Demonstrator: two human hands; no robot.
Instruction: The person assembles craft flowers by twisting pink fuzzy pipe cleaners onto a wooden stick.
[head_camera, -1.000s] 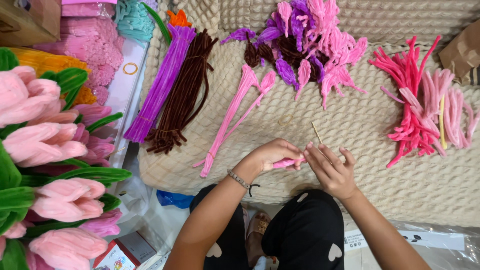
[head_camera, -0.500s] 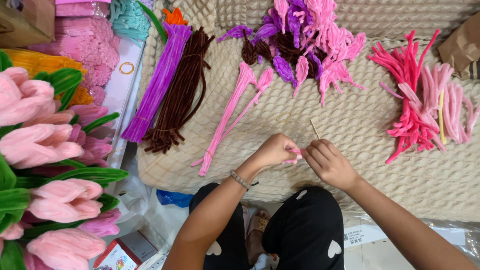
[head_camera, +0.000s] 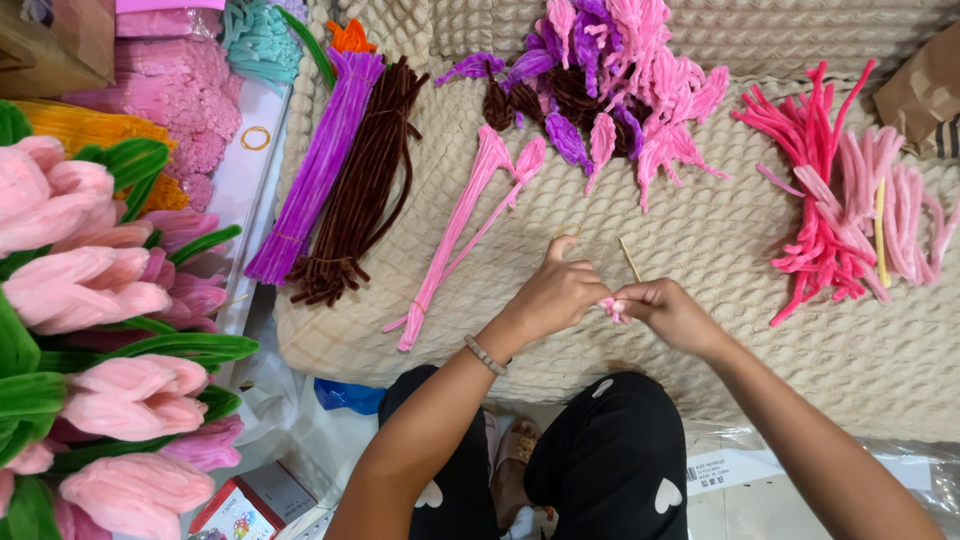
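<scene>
Two hands meet near front edge of quilted beige mat: left hand and right hand both pinched shut on small pink pipe cleaner piece, thin wooden stick just behind. Risk: fuzzy wire slipping between fingertips, twist loosening; stick could roll away if knocked.

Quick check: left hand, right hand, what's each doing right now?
Left hand: closed, pinching the pink pipe cleaner.
Right hand: closed, pinching the same pipe cleaner from the other side.
</scene>
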